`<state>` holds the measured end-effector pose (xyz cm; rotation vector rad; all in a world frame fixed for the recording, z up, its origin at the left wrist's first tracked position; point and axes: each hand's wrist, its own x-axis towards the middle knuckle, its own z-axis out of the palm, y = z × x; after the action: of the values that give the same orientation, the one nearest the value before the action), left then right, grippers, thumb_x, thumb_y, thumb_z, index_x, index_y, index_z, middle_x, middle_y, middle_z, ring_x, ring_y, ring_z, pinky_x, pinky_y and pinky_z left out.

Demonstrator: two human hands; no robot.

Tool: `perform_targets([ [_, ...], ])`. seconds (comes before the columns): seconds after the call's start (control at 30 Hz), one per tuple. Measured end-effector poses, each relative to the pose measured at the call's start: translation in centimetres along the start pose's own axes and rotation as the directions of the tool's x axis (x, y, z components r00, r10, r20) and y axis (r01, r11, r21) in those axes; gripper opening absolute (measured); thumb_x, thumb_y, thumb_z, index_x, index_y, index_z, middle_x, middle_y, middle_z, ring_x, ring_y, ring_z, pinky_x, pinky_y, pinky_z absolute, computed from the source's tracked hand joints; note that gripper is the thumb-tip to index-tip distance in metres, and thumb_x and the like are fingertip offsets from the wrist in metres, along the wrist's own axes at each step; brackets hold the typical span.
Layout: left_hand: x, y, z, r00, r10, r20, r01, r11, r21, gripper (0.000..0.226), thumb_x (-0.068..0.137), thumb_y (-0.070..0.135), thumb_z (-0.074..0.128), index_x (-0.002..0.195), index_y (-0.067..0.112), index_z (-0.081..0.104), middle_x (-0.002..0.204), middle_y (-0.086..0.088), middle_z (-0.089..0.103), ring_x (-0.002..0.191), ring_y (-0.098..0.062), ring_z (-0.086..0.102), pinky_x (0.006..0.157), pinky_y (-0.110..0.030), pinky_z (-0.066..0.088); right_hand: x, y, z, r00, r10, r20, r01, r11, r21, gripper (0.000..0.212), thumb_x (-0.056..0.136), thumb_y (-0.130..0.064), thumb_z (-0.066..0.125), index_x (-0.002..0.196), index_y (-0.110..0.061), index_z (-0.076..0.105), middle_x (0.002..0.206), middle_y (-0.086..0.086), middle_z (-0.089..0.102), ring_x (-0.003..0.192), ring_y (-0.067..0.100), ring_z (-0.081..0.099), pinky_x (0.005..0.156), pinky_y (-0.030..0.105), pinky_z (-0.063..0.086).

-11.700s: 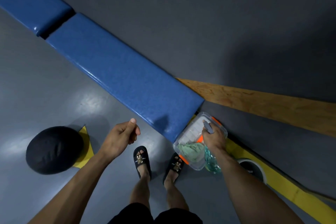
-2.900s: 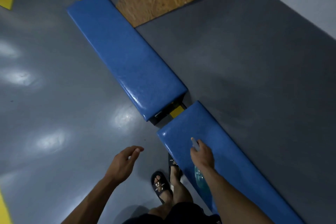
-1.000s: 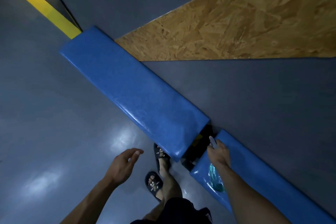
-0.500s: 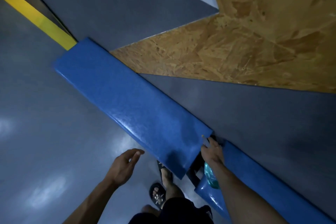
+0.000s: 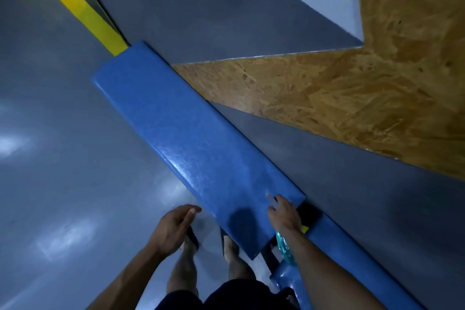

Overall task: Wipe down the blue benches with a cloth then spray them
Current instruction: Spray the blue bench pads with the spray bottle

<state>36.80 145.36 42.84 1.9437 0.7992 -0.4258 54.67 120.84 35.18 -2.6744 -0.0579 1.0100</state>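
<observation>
A long blue padded bench (image 5: 191, 143) runs diagonally from upper left to lower right along the wall. A second blue bench (image 5: 347, 254) continues behind a dark gap at the lower right. My right hand (image 5: 283, 212) grips a spray bottle (image 5: 285, 250) over the near end of the long bench; its clear teal body shows under my wrist and its nozzle tip pokes out past my fingers. My left hand (image 5: 172, 228) hangs beside the bench over the floor, fingers loosely curled, holding nothing. No cloth is in view.
Glossy grey floor (image 5: 63, 171) spreads to the left of the benches. A yellow strip (image 5: 75, 5) leads away from the bench's far end. Grey wall panels and a chipboard panel (image 5: 364, 88) stand right behind the benches. My feet in black sandals (image 5: 191, 239) are beside the bench.
I have walked along the benches. My right hand with the spray bottle has moved from the nearer bench, across the gap, onto the end of the long bench. The left hand stays idle.
</observation>
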Motion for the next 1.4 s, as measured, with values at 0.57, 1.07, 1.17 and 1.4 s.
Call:
perform_targets([
  [0.57, 2.0, -3.9, -4.6, 0.999, -0.003, 0.037, 0.004, 1.0, -0.027, 0.023, 0.101, 0.041, 0.042, 0.102, 0.044, 0.065, 0.115, 0.018, 0.065, 0.109, -0.004, 0.058, 0.095, -0.022, 0.041, -5.6, -4.6, 8.4, 0.952, -0.166, 0.256, 0.196, 0.976, -0.097, 0.023, 0.085, -0.033, 0.052, 0.106, -0.022, 0.053, 0.116, 0.005, 0.063, 0.114, 0.028, 0.055, 0.09, 0.034, 0.042],
  [1.07, 2.9, -9.4, -13.2, 0.999, 0.011, 0.047, -0.011, 1.0, -0.003, 0.028, 0.1, 0.042, 0.043, 0.11, 0.035, 0.068, 0.114, 0.02, 0.063, 0.1, 0.006, 0.058, 0.081, -0.003, 0.035, -5.1, -16.5, 10.4, 0.981, -0.154, 0.121, 0.168, 0.978, -0.123, 0.011, 0.086, -0.026, 0.052, 0.096, -0.025, 0.047, 0.11, 0.001, 0.064, 0.108, 0.027, 0.058, 0.085, 0.036, 0.044],
  [1.17, 3.1, -9.9, -15.2, 0.999, 0.026, 0.047, -0.025, 0.999, -0.024, 0.027, 0.1, 0.043, 0.044, 0.109, 0.034, 0.068, 0.111, 0.021, 0.064, 0.095, 0.02, 0.055, 0.076, 0.004, 0.034, -5.2, -17.8, 10.5, 0.992, -0.09, 0.088, 0.099, 0.99, -0.1, 0.011, 0.087, -0.027, 0.05, 0.097, -0.023, 0.048, 0.113, 0.003, 0.063, 0.11, 0.03, 0.057, 0.085, 0.037, 0.043],
  [1.4, 4.2, -10.9, -19.0, 0.997, 0.055, 0.049, -0.054, 0.998, -0.021, 0.03, 0.099, 0.045, 0.042, 0.112, 0.034, 0.068, 0.117, 0.018, 0.063, 0.105, 0.008, 0.055, 0.084, -0.004, 0.035, -4.5, -18.7, 8.0, 0.998, 0.053, -0.023, -0.051, 0.994, 0.099, 0.01, 0.085, -0.022, 0.053, 0.095, -0.019, 0.053, 0.1, 0.013, 0.062, 0.095, 0.035, 0.059, 0.071, 0.033, 0.046],
])
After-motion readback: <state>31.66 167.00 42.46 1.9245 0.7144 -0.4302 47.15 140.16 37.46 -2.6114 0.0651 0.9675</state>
